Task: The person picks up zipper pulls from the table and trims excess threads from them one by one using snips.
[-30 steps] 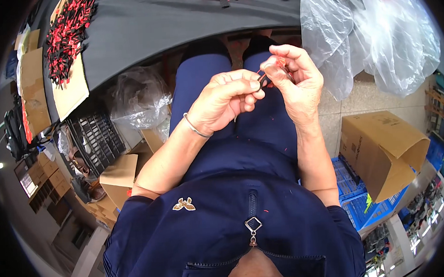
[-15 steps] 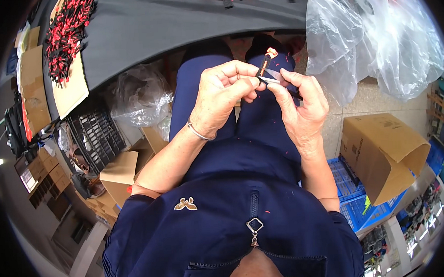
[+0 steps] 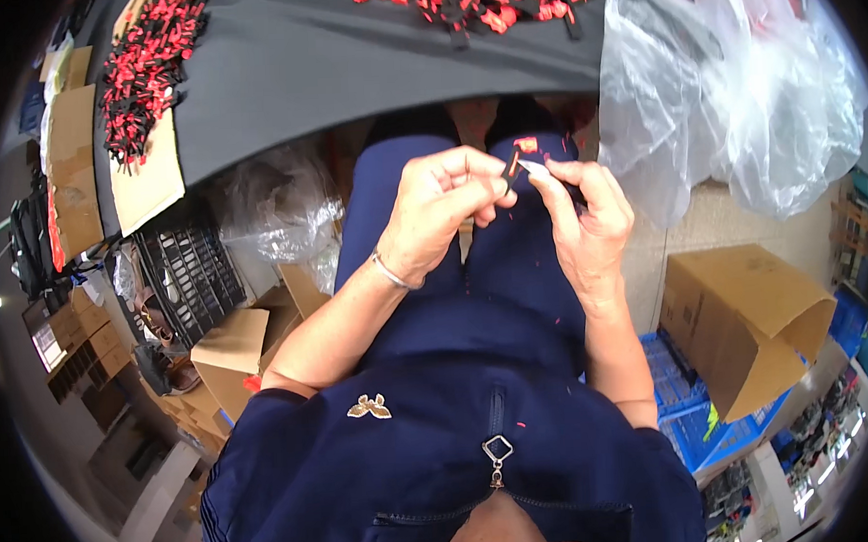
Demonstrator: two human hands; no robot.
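Note:
My left hand (image 3: 441, 208) pinches a short black strap tab (image 3: 512, 171) with an orange-red end piece (image 3: 525, 145). Over my lap the tab points up and away from me. Small scissors (image 3: 533, 170) with pale metal blades are gripped in my right hand (image 3: 595, 220). Their blades lie close against the strap's right side; whether they touch it I cannot tell. My right fingers cover most of the handles. Tiny red scraps are scattered on my dark blue trousers (image 3: 511, 258).
A black-covered table (image 3: 348, 66) stands ahead, bearing a heap of red-and-black tabs (image 3: 154, 75) at left and another pile (image 3: 485, 2) at the far edge. Clear plastic sheeting (image 3: 765, 92) hangs at right. Below it are a cardboard box (image 3: 736, 306) and a blue crate (image 3: 688, 425).
The strap tab has tilted and its end piece has turned. The scissors' blades, spread apart before, now look closer together. My view has shifted, showing more of the far pile.

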